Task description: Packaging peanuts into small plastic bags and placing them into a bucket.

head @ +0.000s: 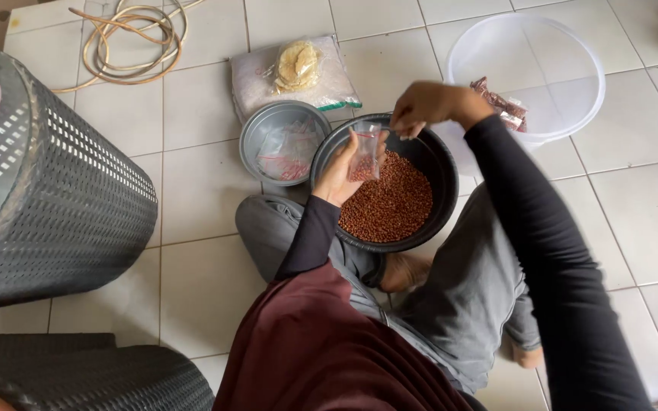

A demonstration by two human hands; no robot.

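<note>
Down on the tiled floor (207, 289) sits a person with crossed legs, seen from the head camera; a dark bowl (439, 164) rests against the legs, and it is part full of small red-brown nuts (390, 205). Over the bowl the left hand (342, 171) is wrapped around a little clear bag (365, 152) with some nuts in the bottom; the palm hides part of the bag. Just above the bag's top the right hand (424, 105) has its fingers pinched together; whatever sits between them is too small to make out.

Left of the bowl, touching it, is a grey metal bowl (268, 122) with more clear bags; behind it lies a plastic packet (257, 80). A big clear tub (565, 46) holds small filled packs (506, 108), partly hidden by the right wrist. One dark woven basket (62, 205) is cut off at the left edge.
</note>
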